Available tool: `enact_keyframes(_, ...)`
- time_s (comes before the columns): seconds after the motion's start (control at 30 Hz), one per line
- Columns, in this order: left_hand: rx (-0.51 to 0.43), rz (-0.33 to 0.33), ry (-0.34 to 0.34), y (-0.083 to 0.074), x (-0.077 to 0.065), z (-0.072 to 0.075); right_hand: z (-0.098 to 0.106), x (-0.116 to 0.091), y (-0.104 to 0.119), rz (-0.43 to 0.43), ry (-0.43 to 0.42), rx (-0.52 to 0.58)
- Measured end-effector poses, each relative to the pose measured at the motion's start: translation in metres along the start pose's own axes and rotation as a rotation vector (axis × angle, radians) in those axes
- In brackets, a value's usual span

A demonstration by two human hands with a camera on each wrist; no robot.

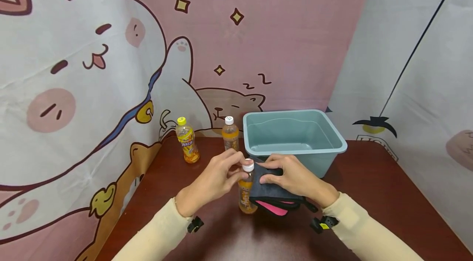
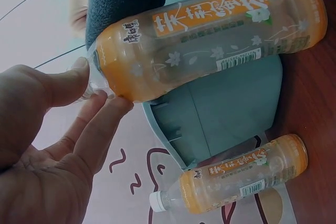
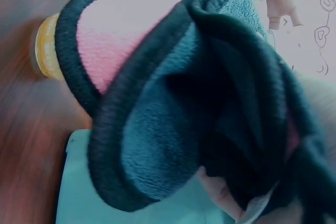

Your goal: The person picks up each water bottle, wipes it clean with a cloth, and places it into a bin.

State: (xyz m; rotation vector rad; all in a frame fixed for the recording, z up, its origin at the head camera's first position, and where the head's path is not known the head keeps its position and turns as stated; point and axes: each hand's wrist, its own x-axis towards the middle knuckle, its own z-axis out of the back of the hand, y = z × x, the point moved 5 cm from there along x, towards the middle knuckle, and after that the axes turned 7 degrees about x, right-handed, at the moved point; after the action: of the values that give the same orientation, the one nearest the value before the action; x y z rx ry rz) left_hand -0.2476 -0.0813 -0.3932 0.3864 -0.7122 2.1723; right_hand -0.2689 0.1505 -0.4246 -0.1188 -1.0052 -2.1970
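My left hand [image 1: 219, 175] pinches a clear bottle [image 1: 246, 198] near its white cap, thumb on one side and fingers on the other. In the left wrist view this bottle [image 2: 210, 38] carries an orange label with white flowers, and its neck is partly hidden by the fingers. My right hand [image 1: 295, 175] grips a folded cloth [image 1: 271, 189], dark grey with pink inside and black edging. The cloth lies against the bottle's right side. Close up in the right wrist view, folds of the cloth [image 3: 157, 145] cover most of the right hand.
Behind the hands, a grey-green plastic bin [image 1: 295, 152] stands on the dark red wooden table [image 1: 155, 211]. Left of it are a similar white-capped bottle [image 1: 230, 137] and a yellow-capped bottle [image 1: 187, 144]. A cartoon-printed sheet [image 1: 281, 47] hangs behind the table.
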Motion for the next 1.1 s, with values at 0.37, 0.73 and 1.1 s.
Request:
enact_keyframes(0.37,-0.001,0.010,0.015,0.000,0.000,0.000,-0.011,-0.004,-0.016,-0.031,0.092,0.001)
enact_keyframes(0.73,-0.004,0.003,0.020,0.000,-0.001,0.000,-0.041,-0.007,-0.040,-0.103,0.255,-0.113)
enact_keyframes(1.1,0.009,-0.001,0.020,-0.001,-0.001,0.001,-0.062,-0.010,-0.046,-0.159,0.336,-0.178)
